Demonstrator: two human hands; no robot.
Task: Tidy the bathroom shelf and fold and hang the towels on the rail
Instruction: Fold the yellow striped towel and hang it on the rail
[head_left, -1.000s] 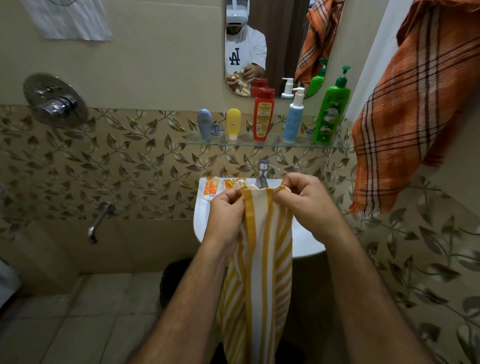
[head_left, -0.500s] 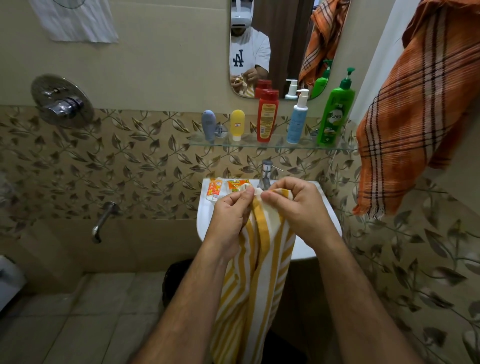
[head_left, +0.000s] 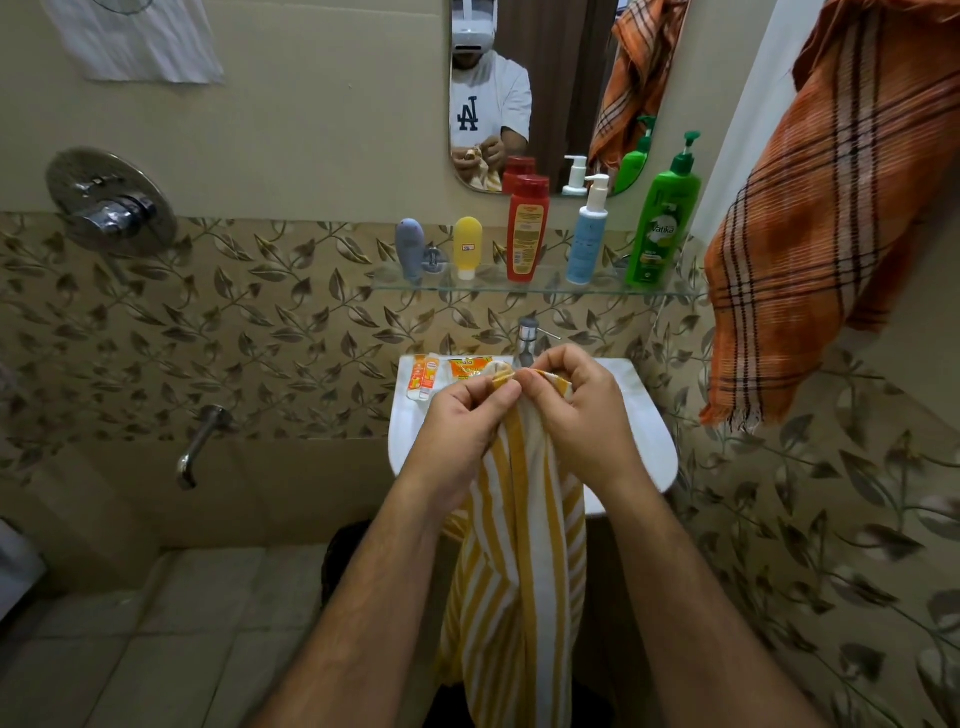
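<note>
From the head view, the likeliest slip is at the corners: both hands pinch only the very top edge of the striped towel (head_left: 514, 561), and the whole length hangs free beneath them, so a loosened pinch would probably let a corner drop and undo the fold, with the cloth falling toward the floor. The hands sit just in front of the tap (head_left: 527, 340) and over the basin (head_left: 644, 441), where small tubes (head_left: 423, 375) lie on the back ledge; a swing of the hanging cloth could, I judge, brush these or catch the tap. The shelf (head_left: 395, 275) with its row of bottles stands well above and seems out of reach of the cloth. The left hand (head_left: 462, 415) has its fingers curled in, thumb and forefinger nipping a bunched corner of the towel. The right hand (head_left: 576, 410) is curled likewise, its fingertips (head_left: 535, 382) pinching the neighbouring corner, so the two grips nearly touch. The towel hangs narrow and upright between the forearms. An orange checked towel (head_left: 810, 249) hangs at the right, well apart; its rail is not visible.
</note>
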